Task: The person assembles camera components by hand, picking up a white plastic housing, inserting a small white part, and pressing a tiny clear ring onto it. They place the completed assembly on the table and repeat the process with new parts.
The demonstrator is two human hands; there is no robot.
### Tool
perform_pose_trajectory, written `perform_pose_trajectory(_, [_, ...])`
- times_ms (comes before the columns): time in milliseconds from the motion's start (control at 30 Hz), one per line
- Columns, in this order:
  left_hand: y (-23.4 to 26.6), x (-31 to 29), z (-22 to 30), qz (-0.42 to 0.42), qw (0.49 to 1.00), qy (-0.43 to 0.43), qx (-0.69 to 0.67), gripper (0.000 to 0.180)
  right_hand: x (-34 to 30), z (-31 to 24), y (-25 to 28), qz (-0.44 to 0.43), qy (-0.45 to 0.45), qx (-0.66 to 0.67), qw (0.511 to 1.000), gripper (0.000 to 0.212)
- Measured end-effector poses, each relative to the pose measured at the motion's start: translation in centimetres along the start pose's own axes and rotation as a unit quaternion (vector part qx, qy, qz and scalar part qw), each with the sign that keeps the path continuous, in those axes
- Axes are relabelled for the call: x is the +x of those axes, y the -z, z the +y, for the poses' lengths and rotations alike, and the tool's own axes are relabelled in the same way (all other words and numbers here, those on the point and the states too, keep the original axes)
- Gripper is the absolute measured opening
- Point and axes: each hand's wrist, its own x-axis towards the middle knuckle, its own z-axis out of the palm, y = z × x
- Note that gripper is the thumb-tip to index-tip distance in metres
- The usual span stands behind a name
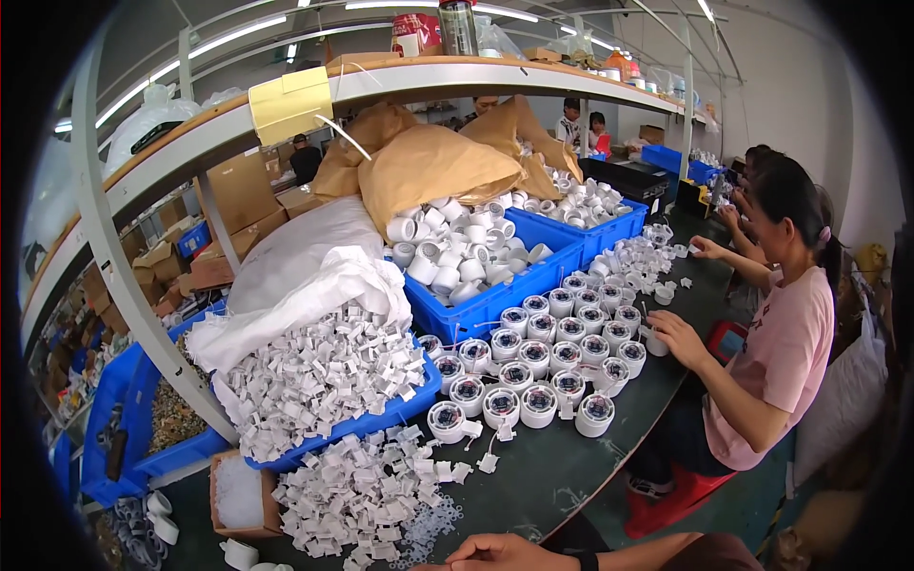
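White plastic pieces (357, 500) lie in a loose heap on the dark green worktop (619, 447), in front of a blue bin (400, 409) filled with similar parts. Translucent rings (433, 528) are scattered at the heap's right side, near the person's right hand (509, 552). That hand is partly cut off by the lower edge; whether its grip is spread, pressed together or pinching anything cannot be determined. Round white housings (539, 406) stand in rows beyond. A co-worker's hand (678, 335) is at their right end. Left of the heap: one cardboard box (270, 504).
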Motion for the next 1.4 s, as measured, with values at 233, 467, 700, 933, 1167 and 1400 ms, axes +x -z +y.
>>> perform_pose_trajectory(233, [0.9,-0.4,-0.3,-0.002,0.999,-0.027,-0.036,0.025,0.0,0.2,0.7,-0.054,-0.014,-0.075,0.996,0.013])
perform_pose_trajectory(467, [3.5,-0.1,-1.5,-0.118,0.986,-0.074,-0.094,0.028,-0.7,-0.3,0.0,-0.087,-0.139,-0.083,0.983,0.014])
perform_pose_trajectory(700, [10.2,-2.5,-10.6,0.053,0.953,0.059,0.294,0.05,1.1,-8.1,10.6,0.312,0.176,-0.639,0.681,0.046])
perform_pose_trajectory(933, [6.8,-0.8,-5.9,0.202,0.93,0.048,0.303,0.072,-1.0,-8.7,16.8,0.308,0.049,-0.65,0.693,0.06])
perform_pose_trajectory(1167, [3.4,-2.0,-1.7,-0.099,0.992,0.065,-0.052,0.039,-2.1,-6.3,9.6,0.249,0.167,-0.528,0.795,0.059])
perform_pose_trajectory(1400, [-1.0,-0.7,1.4,-0.131,0.954,0.122,-0.242,0.049,-2.1,0.6,2.3,-0.103,0.25,-0.392,0.879,0.05])
